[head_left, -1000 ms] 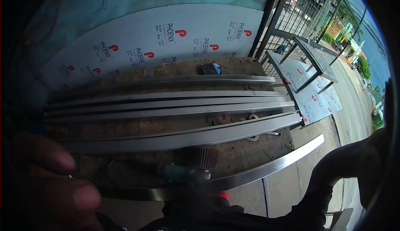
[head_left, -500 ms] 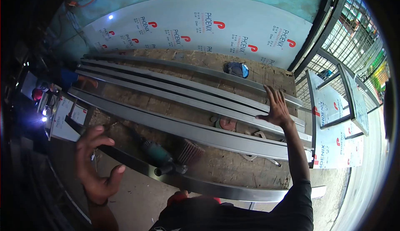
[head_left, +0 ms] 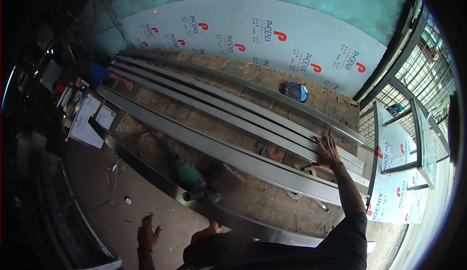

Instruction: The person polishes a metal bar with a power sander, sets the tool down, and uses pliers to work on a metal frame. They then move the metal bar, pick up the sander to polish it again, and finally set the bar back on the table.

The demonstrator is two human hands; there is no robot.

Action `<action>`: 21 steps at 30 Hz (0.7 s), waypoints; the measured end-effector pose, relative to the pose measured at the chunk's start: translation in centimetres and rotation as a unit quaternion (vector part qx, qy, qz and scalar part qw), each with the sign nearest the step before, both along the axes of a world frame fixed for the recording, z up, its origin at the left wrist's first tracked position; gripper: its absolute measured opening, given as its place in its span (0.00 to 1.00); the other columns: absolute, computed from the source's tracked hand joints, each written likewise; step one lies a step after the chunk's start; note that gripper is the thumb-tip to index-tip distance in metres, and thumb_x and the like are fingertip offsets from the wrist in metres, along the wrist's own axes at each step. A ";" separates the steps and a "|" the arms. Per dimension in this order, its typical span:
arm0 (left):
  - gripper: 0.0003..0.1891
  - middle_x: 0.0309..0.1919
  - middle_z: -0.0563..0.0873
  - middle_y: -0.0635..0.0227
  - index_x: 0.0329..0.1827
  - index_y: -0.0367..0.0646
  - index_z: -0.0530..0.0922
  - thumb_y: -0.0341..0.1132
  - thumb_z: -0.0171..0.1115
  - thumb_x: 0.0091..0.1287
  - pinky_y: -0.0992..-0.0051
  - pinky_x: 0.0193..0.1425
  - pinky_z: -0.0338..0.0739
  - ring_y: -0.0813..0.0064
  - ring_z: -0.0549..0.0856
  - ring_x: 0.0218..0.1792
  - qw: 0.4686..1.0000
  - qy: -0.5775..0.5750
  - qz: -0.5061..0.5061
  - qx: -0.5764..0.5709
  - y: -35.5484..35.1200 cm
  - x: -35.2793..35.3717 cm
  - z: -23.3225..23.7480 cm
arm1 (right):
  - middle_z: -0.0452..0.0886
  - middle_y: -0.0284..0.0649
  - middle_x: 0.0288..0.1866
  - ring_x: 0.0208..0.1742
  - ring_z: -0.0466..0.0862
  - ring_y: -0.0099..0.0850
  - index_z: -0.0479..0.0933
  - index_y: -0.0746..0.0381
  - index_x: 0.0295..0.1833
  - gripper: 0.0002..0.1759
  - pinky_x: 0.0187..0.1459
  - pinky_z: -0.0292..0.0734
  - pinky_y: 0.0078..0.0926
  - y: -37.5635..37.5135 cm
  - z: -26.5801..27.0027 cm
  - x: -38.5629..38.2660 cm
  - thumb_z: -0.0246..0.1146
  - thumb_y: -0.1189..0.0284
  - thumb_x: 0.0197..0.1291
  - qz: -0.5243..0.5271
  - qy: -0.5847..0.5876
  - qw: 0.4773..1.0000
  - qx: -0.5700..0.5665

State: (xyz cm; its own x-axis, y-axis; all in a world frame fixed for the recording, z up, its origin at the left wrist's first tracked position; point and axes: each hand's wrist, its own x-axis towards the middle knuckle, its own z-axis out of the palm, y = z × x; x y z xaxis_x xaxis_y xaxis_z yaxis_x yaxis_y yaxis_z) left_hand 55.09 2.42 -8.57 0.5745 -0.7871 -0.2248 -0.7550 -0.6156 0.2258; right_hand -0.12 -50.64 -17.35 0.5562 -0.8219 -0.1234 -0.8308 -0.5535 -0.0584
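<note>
My right hand (head_left: 330, 153) lies with fingers apart on the long brushed-metal bars (head_left: 228, 116), near their right end. These bars run side by side across a worn wooden table (head_left: 258, 202). A wider metal bar (head_left: 214, 146) lies in front of them, under my right forearm. My left hand (head_left: 147, 233) hangs low over the floor, thumb apart from the fingers, holding nothing. Between it and the bars, a green angle grinder (head_left: 190, 176) sits on the table beside a ridged reddish-brown piece (head_left: 227, 177).
A long bar (head_left: 272, 233) curves along the table's near edge. At the back lies a dark and blue bundle (head_left: 293, 91). Printed steel sheet (head_left: 219, 31) leans on the wall. Metal frames (head_left: 421, 143) stand at right. Another person's arm (head_left: 121, 79) reaches in at far left.
My right hand has come down onto the bars. My left hand has dropped lower and farther from the table. The view has shifted, and the bright welding glow at left is gone.
</note>
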 end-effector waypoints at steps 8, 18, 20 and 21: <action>0.33 0.55 0.78 0.58 0.68 0.44 0.70 0.41 0.72 0.61 0.65 0.40 0.80 0.64 0.85 0.33 0.997 0.057 0.049 -0.006 6.6 -1.9 -6.1 | 0.50 0.60 0.78 0.79 0.50 0.59 0.46 0.48 0.81 0.78 0.78 0.40 0.60 0.5 0.7 -0.1 0.80 0.37 0.24 -0.007 0.011 1.000 0.007; 0.26 0.60 0.79 0.56 0.69 0.47 0.71 0.44 0.63 0.71 0.64 0.56 0.77 0.61 0.82 0.54 0.981 0.143 0.091 0.099 13.9 -2.4 -11.1 | 0.81 0.54 0.56 0.62 0.78 0.49 0.73 0.60 0.66 0.45 0.64 0.69 0.46 -4.6 0.5 -4.7 0.59 0.33 0.57 -0.224 -0.150 0.955 0.123; 0.24 0.64 0.78 0.53 0.71 0.50 0.70 0.42 0.60 0.74 0.60 0.66 0.72 0.59 0.79 0.62 0.976 0.181 0.064 0.098 15.3 -2.8 -11.4 | 0.86 0.55 0.45 0.50 0.85 0.51 0.81 0.65 0.55 0.47 0.51 0.79 0.46 -4.8 1.0 -4.8 0.61 0.30 0.53 -0.211 -0.134 0.957 0.147; 0.23 0.63 0.79 0.55 0.69 0.46 0.71 0.42 0.61 0.74 0.63 0.64 0.73 0.60 0.79 0.61 0.974 0.190 0.070 0.099 15.9 -3.0 -11.8 | 0.86 0.55 0.45 0.50 0.85 0.51 0.81 0.65 0.55 0.47 0.51 0.79 0.46 -4.9 1.0 -4.8 0.61 0.30 0.53 -0.216 -0.136 0.956 0.145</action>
